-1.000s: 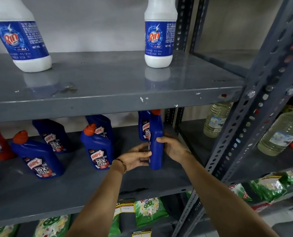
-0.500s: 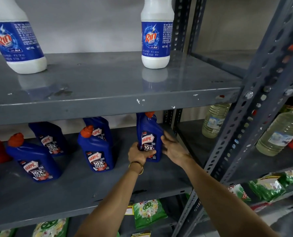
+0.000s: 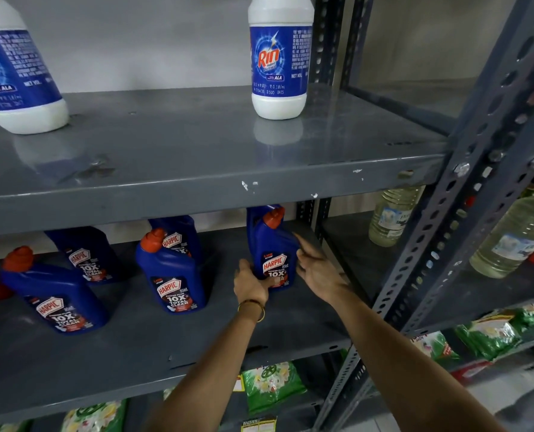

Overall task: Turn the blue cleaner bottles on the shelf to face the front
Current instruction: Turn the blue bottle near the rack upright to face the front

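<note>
Left hand [image 3: 250, 283] grips blue bottle [image 3: 273, 251] base at frame centre; right hand [image 3: 317, 269] open alongside (barely touching). Square label w/ shelf [image 3: 153, 353] edge.

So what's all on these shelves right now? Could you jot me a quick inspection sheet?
Surface: grey metal shelf, paint chipped along the upper shelf's edge.
Job's things: blue cleaner bottle at the right, upright, label facing front; four more blue bottles to its left, labels forward.
Clutter: two white bottles on the shelf above; clear bottles in the next bay; green packets below.
Grippers: left hand touching the bottle's base; right hand open beside it.
Cables: nothing seen.
Surroundings: perforated uprights, plain wall behind.
</note>
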Demonstrator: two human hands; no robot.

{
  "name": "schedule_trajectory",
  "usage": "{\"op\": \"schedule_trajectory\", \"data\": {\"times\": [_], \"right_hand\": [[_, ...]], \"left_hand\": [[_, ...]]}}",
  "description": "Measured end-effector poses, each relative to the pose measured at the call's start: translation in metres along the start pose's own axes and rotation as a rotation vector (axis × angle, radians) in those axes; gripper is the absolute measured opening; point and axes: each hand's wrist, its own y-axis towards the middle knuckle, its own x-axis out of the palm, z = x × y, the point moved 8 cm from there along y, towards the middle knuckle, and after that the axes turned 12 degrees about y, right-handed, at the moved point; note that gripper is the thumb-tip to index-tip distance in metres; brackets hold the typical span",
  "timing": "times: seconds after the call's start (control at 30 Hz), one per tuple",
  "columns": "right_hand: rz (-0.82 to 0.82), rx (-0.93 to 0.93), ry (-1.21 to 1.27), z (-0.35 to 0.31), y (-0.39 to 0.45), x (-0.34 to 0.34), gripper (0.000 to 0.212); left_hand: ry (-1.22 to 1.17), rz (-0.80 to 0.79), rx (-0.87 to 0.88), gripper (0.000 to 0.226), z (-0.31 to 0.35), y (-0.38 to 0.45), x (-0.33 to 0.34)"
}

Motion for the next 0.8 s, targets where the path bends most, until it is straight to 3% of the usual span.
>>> {"op": "schedule_trajectory", "data": {"times": [0.17, 0.3, 0.6, 0.8], "right_hand": [[0.121, 0.015, -0.013, 0.015, 0.002, -0.018, 0.040], [0.233, 0.069, -0.286, 0.038, -0.004, -0.040, 0.040], [0.243, 0.016, -0.560, 0.044, -0.003, -0.037, 0.049], [0.308, -0.002, -0.613, 0.039, -0.004, -0.038, 0.043]], "left_hand": [[-0.023, 0.010, 0.012, 0.055, -0.009, -0.004, 0.002], [-0.043, -0.055, -0.002, 0.043, -0.019, -0.006, 0.009], [-0.019, -0.079, -0.016, 0.034, -0.018, -0.008, 0.013], [-0.001, -0.112, -0.013, 0.036, -0.016, -0.008, 0.013]]}}
